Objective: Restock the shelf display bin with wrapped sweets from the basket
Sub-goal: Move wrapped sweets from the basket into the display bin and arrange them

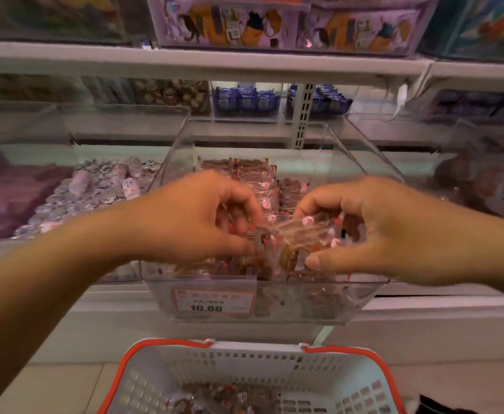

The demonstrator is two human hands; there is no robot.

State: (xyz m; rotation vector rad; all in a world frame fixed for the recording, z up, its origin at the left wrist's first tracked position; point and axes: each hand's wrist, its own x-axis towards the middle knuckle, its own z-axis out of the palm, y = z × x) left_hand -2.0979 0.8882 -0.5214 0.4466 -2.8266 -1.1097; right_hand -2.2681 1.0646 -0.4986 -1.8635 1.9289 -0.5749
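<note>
— Why both hands on one bundle?

— The sweets (292,240) are slippery in their clear wrappers, so I pinch the clump from two sides. My left hand (197,216) has its fingers curled over one end, my right hand (373,231) has thumb and fingers closed on the other. Held that way, nothing should slide out.

— And where is it, exactly?

— Over the front of the bin (364,291), just above the sweets already lying inside. I hold low so they should settle flat, not bounce over the rim.

— Why is the basket (155,351) right under you?

— It stands on the floor directly below the bin, so each trip is short (and a dropped sweet would likely fall back into it). A few sweets show at its bottom; how many, I cannot tell.

— The bin looks stocked at the back.

— Rows stand there, yes. The front, behind the price tag (214,301), looks lower, so I'd judge that's where this bundle belongs.
</note>
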